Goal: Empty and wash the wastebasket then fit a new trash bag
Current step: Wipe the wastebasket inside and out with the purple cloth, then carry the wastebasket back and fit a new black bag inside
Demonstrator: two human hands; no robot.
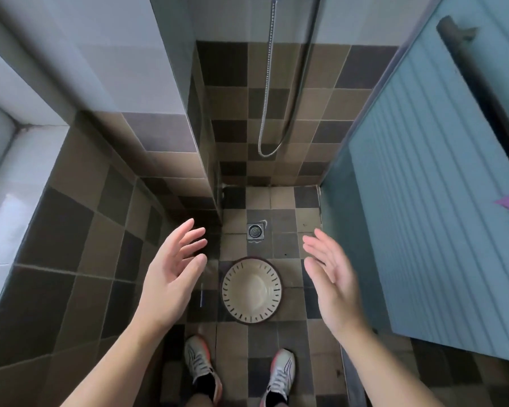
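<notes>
A round cream wastebasket (pixel 252 290) with dark slots around its rim stands upright on the tiled floor, seen from straight above. Its inside looks empty, with no bag in it. My left hand (pixel 174 268) hovers to the left of it, fingers spread and relaxed, palm turned inward. My right hand (pixel 331 271) hovers to the right, also spread, palm facing the left hand. Neither hand touches the wastebasket or holds anything.
A square floor drain (pixel 255 231) lies just beyond the wastebasket. A metal shower hose (pixel 266 92) hangs in a loop against the far tiled wall. A blue ribbed door (pixel 435 218) stands to the right, a tiled partition wall (pixel 159 133) to the left. My two shoes (pixel 200 365) are below.
</notes>
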